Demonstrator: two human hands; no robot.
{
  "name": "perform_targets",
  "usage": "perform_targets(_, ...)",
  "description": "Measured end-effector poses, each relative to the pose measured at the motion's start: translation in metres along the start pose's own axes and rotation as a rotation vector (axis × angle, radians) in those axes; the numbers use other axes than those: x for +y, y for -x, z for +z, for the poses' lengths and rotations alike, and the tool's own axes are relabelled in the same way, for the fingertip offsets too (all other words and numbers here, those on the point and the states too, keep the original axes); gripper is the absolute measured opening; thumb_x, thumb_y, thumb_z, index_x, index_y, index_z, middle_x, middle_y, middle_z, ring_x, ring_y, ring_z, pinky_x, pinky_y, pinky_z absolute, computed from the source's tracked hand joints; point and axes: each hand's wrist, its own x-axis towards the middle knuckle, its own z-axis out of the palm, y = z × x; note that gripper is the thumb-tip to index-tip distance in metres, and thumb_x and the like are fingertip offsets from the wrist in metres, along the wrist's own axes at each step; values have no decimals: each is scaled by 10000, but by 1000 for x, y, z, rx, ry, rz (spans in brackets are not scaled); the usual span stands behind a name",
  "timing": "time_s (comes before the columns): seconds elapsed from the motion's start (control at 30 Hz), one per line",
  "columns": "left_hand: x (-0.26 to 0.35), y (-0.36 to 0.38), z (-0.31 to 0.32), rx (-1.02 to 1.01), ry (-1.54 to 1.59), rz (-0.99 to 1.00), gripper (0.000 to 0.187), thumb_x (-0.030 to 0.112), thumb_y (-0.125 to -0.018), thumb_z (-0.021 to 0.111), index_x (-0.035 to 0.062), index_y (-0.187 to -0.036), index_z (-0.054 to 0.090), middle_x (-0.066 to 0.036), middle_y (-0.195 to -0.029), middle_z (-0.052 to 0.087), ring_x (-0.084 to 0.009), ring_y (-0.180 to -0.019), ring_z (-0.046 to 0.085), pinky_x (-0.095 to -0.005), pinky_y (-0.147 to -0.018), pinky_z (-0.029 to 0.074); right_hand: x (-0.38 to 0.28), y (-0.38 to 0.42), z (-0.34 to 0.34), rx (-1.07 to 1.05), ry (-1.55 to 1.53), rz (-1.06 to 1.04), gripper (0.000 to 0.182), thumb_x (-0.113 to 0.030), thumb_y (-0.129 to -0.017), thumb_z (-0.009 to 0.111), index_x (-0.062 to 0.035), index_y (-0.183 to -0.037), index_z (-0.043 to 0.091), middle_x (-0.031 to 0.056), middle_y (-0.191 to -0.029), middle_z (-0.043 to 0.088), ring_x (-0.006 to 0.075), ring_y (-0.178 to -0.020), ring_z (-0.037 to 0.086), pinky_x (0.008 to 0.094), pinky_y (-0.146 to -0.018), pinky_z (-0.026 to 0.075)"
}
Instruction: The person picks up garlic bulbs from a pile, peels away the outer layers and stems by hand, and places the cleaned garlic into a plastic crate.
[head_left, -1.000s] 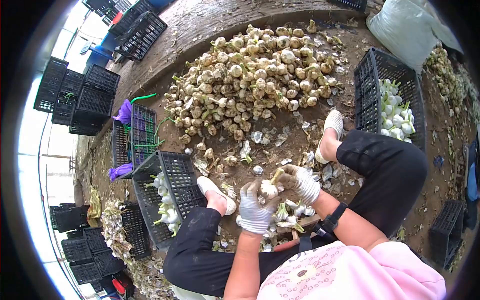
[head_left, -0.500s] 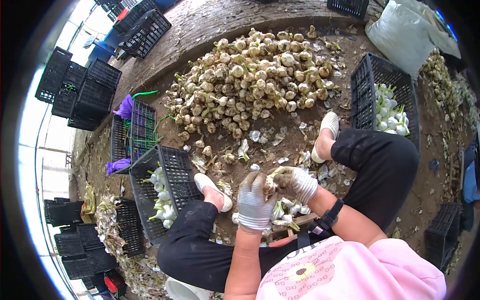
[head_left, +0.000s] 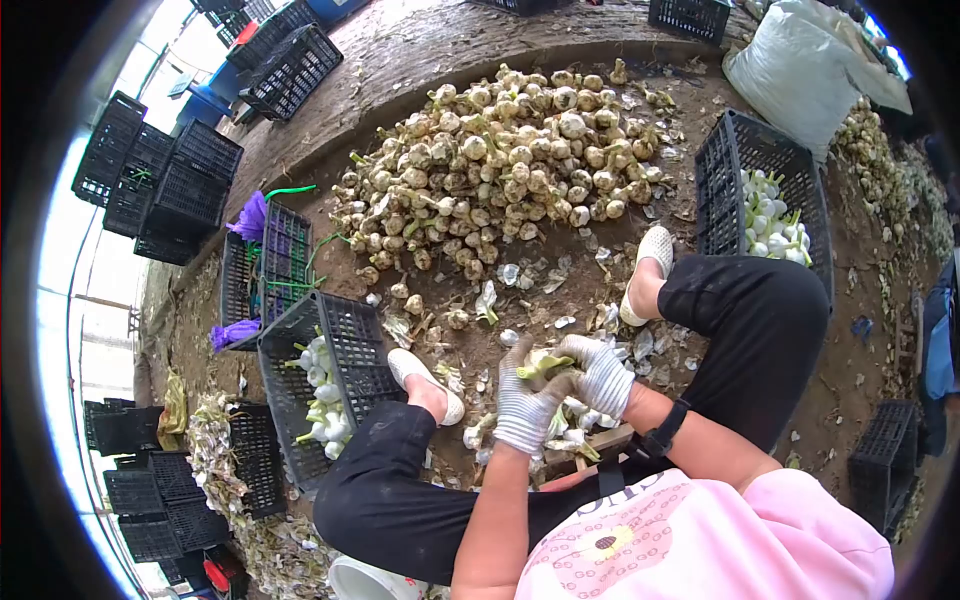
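Observation:
Both hands wear white, ribbed gloves with soiled fingers. A garlic bulb (head_left: pixel 543 364), its greenish stem end showing, sits between them above my lap. My left hand (head_left: pixel 522 402) is closed round it from the left. From the right, my right hand (head_left: pixel 597 372) also closes on it; the fingers hide most of the bulb. Just below the hands, several cleaned garlic bulbs with stems (head_left: pixel 573 438) lie between my legs by a wooden edge (head_left: pixel 610 438). Beyond my feet rises a large heap of dirty, unpeeled garlic (head_left: pixel 500 165).
A black crate (head_left: pixel 360 350) of white garlic stands by my left leg, another crate (head_left: pixel 722 185) by my right knee. Peeled skins (head_left: pixel 560 275) litter the soil. A white sack (head_left: pixel 790 75) stands far right, stacked crates (head_left: pixel 190 180) far left. A white bucket (head_left: pixel 365 578) is beside my left thigh.
The garlic bulb has been turned in my hands, so its green stem end now shows. My right hand has shifted slightly, and the view has tilted a little.

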Motion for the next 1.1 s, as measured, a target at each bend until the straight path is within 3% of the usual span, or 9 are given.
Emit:
perform_targets(0.07,2,-4,-3,98,536,-421,428,258,-845,618,14,-1166,474,-84,-1052,529,-181,-903,547,-287,-765,484,2,3,1,6,-263,393,142,-45,-778,627,-20,-914,592,22,-752,575,79,-674,525,218,-600,444)
perform_targets(0.1,-3,-7,2,175,598,-243,346,235,-871,572,8,-1122,499,-91,-975,554,-153,-851,546,-278,-720,483,-8,1,1,42,-515,560,131,-51,-783,633,-33,-906,596,-1,-751,580,71,-672,528,215,-582,441)
perform_targets(0.23,8,-14,-5,335,848,-264,412,398,-872,539,32,-1061,537,-71,-917,588,-176,-798,587,-277,-691,513,28,-22,-20,404,-1000,437,143,-163,-813,597,-43,-889,615,30,-790,626,160,-712,611,272,-649,499)
perform_targets(0.37,-2,-14,-36,307,694,-4,611,548,-787,576,42,-1118,494,-73,-975,562,-171,-853,574,-269,-707,512,6,-7,-25,-358,-53,432,526,-168,-791,644,7,-1250,458,128,-1067,599,163,-909,590,277,-775,489)
perform_targets(0.5,28,5,4,158,285,194,920,716,-708,518,18,-1285,356,-99,-1111,496,-182,-1025,489,-317,-902,401,-17,-3,2,-290,-553,565,568,-223,-763,697,-22,-1239,461,68,-1056,584,132,-925,564,274,-791,480)
perform_targets(0.7,31,-1,-28,210,-425,352,311,134,-742,709,4,-1008,614,-113,-971,608,-212,-890,583,-309,-793,460,-16,-13,-15,-235,-536,583,560,-235,-742,724,-16,-1193,474,50,-1022,588,122,-864,586,255,-740,499)
perform_targets(0.9,29,-1,-26,177,-800,535,85,62,-685,662,46,-752,612,-113,-767,624,-302,-675,576,-366,-647,456,-9,-9,-10,-304,-368,530,450,-116,-787,675,-1,-1173,475,78,-1033,569,135,-899,562,267,-759,500)
perform_targets(1.0,22,-3,-29,154,-727,435,55,47,-731,635,38,-772,600,-101,-733,621,-246,-587,574,-327,-572,466,-9,-7,-13,-377,-343,547,499,-132,-781,680,-11,-1210,457,78,-1057,562,137,-918,555,272,-763,498)
perform_targets(1.1,20,-3,-39,250,299,-274,10,39,-803,575,47,-804,569,-51,-694,591,-147,-567,573,-263,-501,448,-14,-7,-12,-401,-451,422,561,-146,-766,688,-32,-1252,433,72,-1086,553,134,-945,544,273,-770,497)
